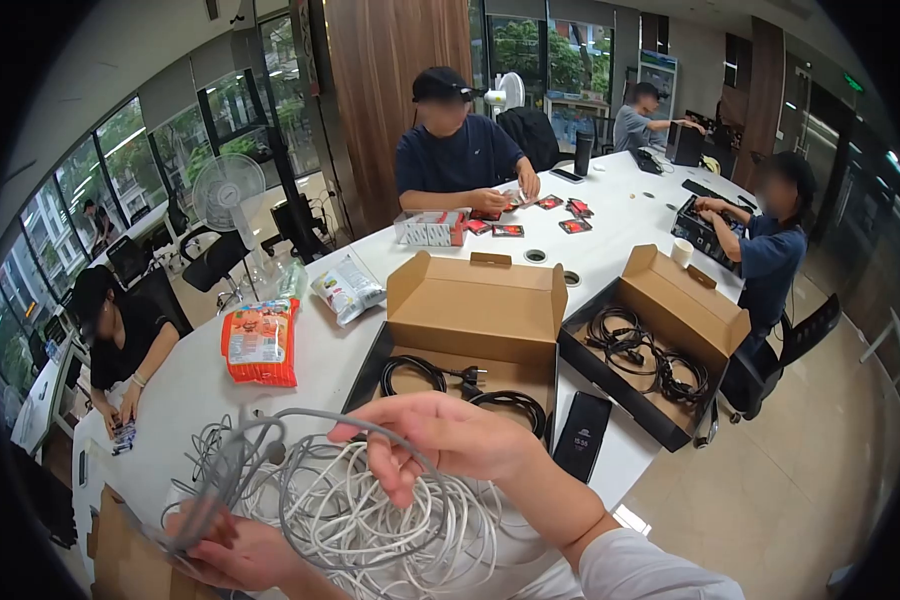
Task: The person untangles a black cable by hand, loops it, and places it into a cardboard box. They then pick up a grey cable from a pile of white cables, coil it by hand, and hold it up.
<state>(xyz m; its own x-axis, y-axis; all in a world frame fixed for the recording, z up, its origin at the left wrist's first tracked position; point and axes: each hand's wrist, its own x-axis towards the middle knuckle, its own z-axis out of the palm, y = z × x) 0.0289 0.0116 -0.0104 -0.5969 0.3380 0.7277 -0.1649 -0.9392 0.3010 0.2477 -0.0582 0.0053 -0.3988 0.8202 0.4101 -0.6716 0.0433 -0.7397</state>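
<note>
My left hand (235, 548), low in the head view, is closed around a bundle of looped grey cable (210, 500). A strand of that cable arcs over to my right hand (450, 435), where it runs across the curled fingers. The right fingertips point down and left, partly hiding the strand. Beneath both hands lies a loose, tangled heap of white cable (370, 530) mixed with grey loops. Just beyond my right hand stands an opened cardboard box (480, 335) with black power cords (415, 375) inside.
A second opened box (625, 395) with black cords stands right of the first, near a phone (582, 437). Left are an orange packet (260, 343) and a white packet (348, 288). Several people sit around the white table (320, 400); one handles red packets (575, 226).
</note>
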